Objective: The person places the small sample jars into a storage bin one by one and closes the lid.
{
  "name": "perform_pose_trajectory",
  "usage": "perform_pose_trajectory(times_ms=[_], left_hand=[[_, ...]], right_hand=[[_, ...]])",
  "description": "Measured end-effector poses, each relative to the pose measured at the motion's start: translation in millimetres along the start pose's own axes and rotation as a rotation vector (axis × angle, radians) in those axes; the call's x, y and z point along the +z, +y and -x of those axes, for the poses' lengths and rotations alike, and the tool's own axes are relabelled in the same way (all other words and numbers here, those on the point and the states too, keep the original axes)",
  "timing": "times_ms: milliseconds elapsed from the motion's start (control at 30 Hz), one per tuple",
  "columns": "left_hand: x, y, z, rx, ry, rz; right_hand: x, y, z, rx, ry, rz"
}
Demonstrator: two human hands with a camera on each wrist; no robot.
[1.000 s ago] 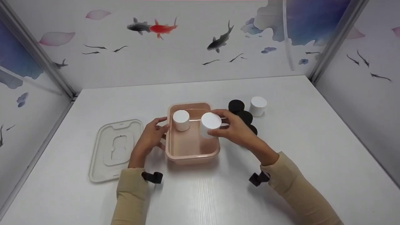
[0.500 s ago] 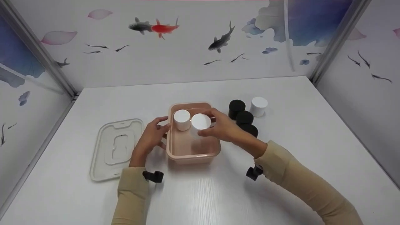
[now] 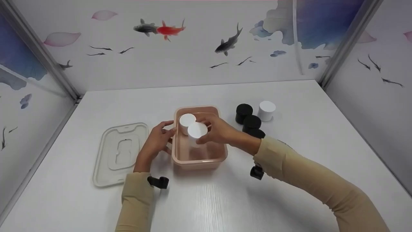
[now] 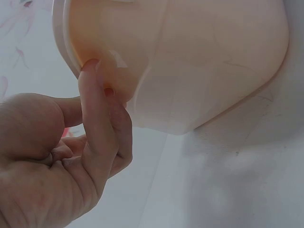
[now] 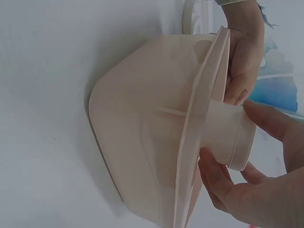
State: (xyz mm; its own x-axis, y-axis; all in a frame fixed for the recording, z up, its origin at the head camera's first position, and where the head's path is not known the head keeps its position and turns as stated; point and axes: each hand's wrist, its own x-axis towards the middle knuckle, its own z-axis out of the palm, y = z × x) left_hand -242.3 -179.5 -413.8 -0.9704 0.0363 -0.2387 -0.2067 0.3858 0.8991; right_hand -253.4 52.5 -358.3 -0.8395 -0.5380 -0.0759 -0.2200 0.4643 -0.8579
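Note:
A pink plastic box [image 3: 199, 160] stands without its lid in the middle of the table. My left hand [image 3: 155, 141] pinches the box's left rim; in the left wrist view its fingers [image 4: 97, 118] curl beneath the rim. With thumb and fingers, my right hand [image 3: 220, 131] grips a white lidded jar [image 3: 197, 131] upright over the box's left half. In the right wrist view this jar [image 5: 223, 130] shows above the near rim, its lower part hidden behind the wall. Just behind it, another white jar [image 3: 186, 119] sits in the box's far left corner.
Right of the box, several black jars [image 3: 244, 112] stand in a slanting row, partly hidden by the right arm. A white jar [image 3: 266, 111] stands beside them. The translucent box lid [image 3: 107, 158] lies left of the left hand. Printed panels [image 3: 193, 64] enclose the table.
My right hand has carried the white jar left and slightly nearer, from the box's right side to beside the other white jar. The left hand has stayed on the rim.

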Motion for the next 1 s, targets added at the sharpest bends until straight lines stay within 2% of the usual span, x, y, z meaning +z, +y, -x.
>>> perform_pose_trajectory(times_ms=[267,467,600,933,1000], left_hand=[[0.5,-0.2,1.0,0.002,0.011,-0.008],[0.4,-0.2,0.8,-0.004,0.008,-0.01],[-0.2,-0.3,0.8,-0.012,0.007,-0.016],[-0.2,-1.3,-0.3,-0.01,0.001,-0.015],[-0.2,-0.6,-0.4,-0.002,0.0,-0.005]], right_hand=[[4,-4,-15,-0.005,-0.018,0.138],[10,-3,-24,0.038,-0.024,0.252],[16,-1,-28,0.035,-0.045,0.251],[26,4,-35,0.088,-0.027,0.238],[27,6,-36,0.068,-0.025,0.251]])
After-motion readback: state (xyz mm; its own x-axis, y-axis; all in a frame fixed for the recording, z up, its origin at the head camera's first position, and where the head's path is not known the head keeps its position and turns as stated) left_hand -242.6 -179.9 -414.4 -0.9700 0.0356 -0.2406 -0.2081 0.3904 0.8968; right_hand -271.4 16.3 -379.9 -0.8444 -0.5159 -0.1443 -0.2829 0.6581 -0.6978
